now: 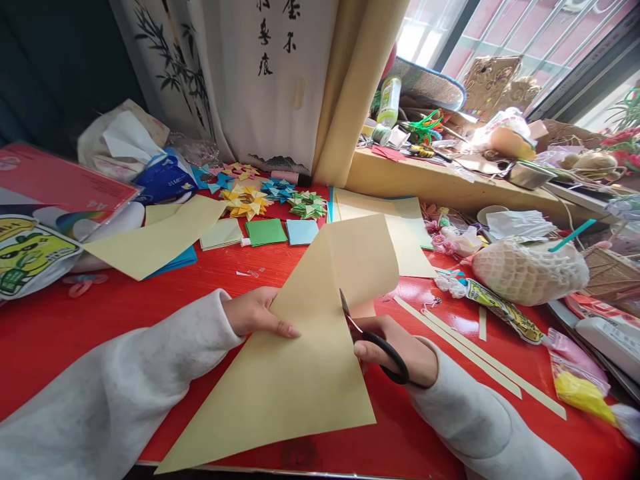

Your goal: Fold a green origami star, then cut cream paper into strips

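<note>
My left hand (263,313) grips a large sheet of pale yellow paper (290,387) by its left edge, thumb on top. Black-handled scissors (383,353) are in my right hand (400,347), with my fingers through the handle loops. One dark blade shows over the sheet along a cut that runs up from its right side; the other blade is hidden under the paper. Past the cut, the upper right part of the sheet curls up. The paper is held above the red table (200,320), its lower corner near the front edge.
Behind the sheet are stacked green paper squares (266,232), pale blue squares (303,231) and folded paper stars (245,201). Cut paper strips (480,353) lie to the right. A blue tissue pack (165,177) stands back left; a cluttered ledge (425,167) runs along the window.
</note>
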Action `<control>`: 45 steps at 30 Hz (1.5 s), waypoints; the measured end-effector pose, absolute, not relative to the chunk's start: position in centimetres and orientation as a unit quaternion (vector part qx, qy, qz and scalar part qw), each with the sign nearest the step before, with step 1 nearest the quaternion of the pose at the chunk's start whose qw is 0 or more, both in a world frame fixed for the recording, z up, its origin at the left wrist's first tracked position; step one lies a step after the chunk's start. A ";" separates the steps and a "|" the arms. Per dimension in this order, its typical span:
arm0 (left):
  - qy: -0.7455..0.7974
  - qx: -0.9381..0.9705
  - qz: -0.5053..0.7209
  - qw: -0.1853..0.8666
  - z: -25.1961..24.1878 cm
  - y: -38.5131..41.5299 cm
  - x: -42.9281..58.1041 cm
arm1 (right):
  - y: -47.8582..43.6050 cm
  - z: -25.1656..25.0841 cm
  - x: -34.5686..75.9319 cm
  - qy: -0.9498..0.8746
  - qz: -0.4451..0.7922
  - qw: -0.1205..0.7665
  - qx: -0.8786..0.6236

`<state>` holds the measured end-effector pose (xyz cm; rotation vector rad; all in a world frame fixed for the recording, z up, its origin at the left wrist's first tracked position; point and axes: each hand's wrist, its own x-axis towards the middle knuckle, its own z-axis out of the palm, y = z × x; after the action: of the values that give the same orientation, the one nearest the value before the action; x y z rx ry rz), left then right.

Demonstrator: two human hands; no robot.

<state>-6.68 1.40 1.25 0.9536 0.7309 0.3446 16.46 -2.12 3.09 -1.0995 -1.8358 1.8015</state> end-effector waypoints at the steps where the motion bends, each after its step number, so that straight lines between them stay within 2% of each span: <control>1: 0.343 0.446 0.159 0.811 1.3 1.4 -6.6 | -2.1 3.0 16.4 -0.646 0.629 0.175 -0.395; 7: 0.390 0.465 0.181 0.774 2.2 1.1 -6.1 | -2.2 2.6 16.4 -0.636 0.624 0.161 -0.425; 15: 0.434 0.432 0.313 0.726 1.9 1.3 -5.5 | -2.1 2.6 16.2 -0.645 0.612 0.164 -0.428; 45: 0.461 0.437 0.338 0.695 2.5 0.4 -5.2 | -3.0 2.7 15.6 -0.620 0.575 0.186 -0.500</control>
<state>-5.16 0.37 2.53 0.9749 1.0284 0.7537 15.59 -2.99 2.67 -1.4087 -1.7462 1.6209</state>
